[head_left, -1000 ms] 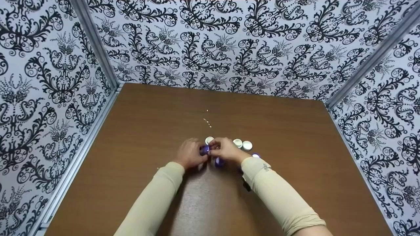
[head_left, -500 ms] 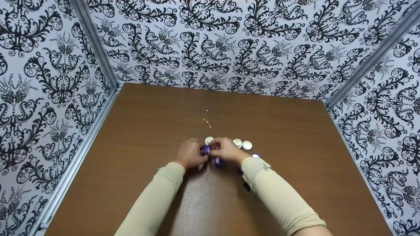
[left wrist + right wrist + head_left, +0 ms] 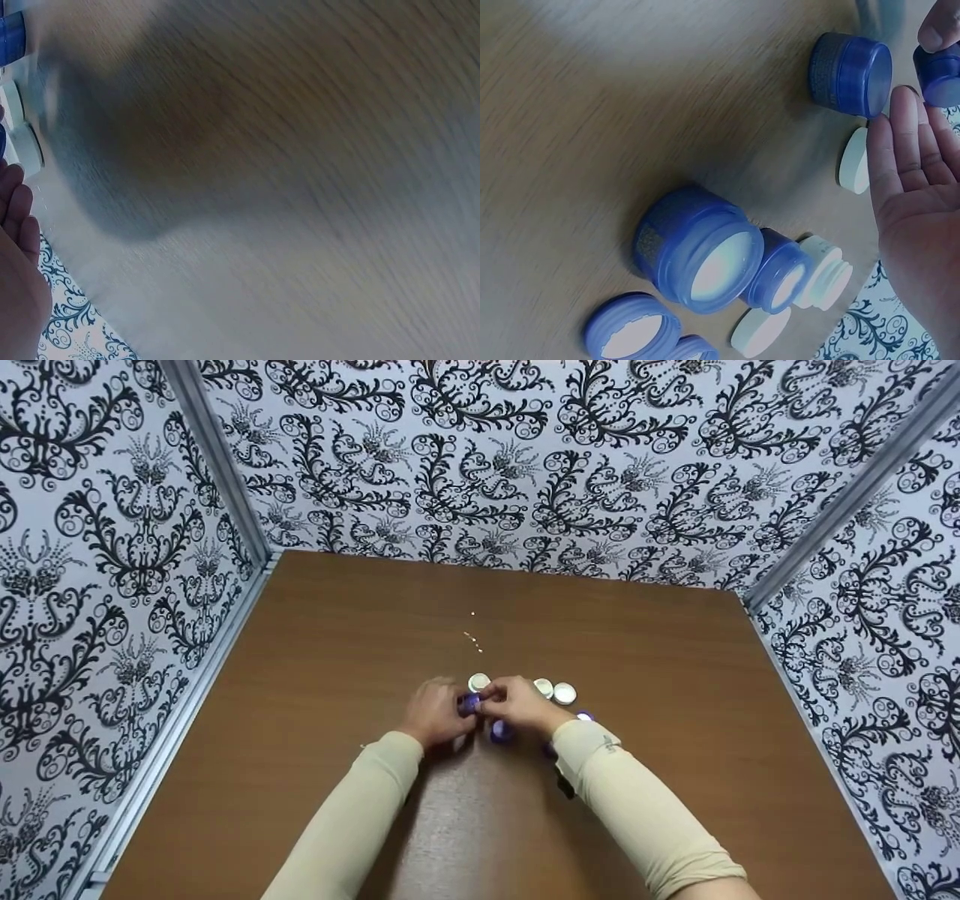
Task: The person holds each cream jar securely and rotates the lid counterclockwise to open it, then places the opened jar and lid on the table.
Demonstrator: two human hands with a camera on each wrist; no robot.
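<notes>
I am holding a small purple jar (image 3: 469, 703) between both hands above the brown table (image 3: 675, 675), just in front of the white cap (image 3: 478, 682), which serves here as the landmark. My left hand (image 3: 433, 712) is sitting left of and nearer me than the white cap, with its fingers curled round the left side of the small purple jar. My right hand (image 3: 520, 703) is sitting right of the white cap, with its fingertips pinching the right side of the same jar; in the right wrist view the other fingers (image 3: 911, 161) are lying straight and relaxed. The second purple jar (image 3: 501, 730) is standing on the table nearer me than the white cap, partly under my right hand. Two more white caps (image 3: 553, 690) are lying side by side to the right of the landmark cap, past my right hand. In the right wrist view, a large purple jar (image 3: 699, 249) is standing open with white contents showing, touching a smaller open purple jar (image 3: 778, 270), and a purple lid (image 3: 632, 335) is lying just beside the large one. A line of small pale specks (image 3: 474, 639) is lying on the table beyond the white cap. The left wrist view is showing mostly blurred table surface. Patterned black-and-white walls (image 3: 480, 457) are enclosing the table on three sides.
</notes>
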